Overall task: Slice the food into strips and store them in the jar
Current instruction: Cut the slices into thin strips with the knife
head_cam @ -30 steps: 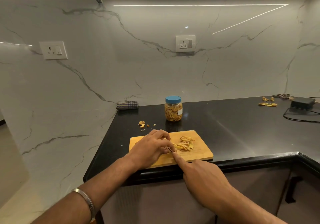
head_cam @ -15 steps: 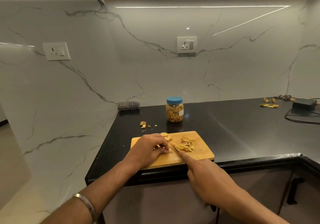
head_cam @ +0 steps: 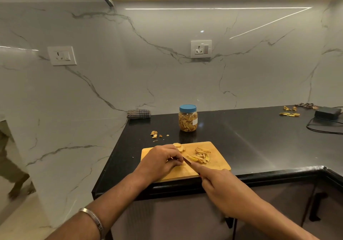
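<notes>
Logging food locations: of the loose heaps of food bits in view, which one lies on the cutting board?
The pile of cut strips beside the knife. The other heaps lie on the bare black counter: crumbs left of the jar, scraps far right.

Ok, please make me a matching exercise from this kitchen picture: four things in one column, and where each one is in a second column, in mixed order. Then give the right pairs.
Things:
1. jar
2. cut strips
3. folded cloth
4. knife

Places:
A. in the corner, against the marble wall
B. in the right hand, blade down on the board
C. in a loose pile on the cutting board
D. upright on the black counter, behind the board, blue lid on

Pairs: 1-D, 2-C, 3-A, 4-B
</notes>
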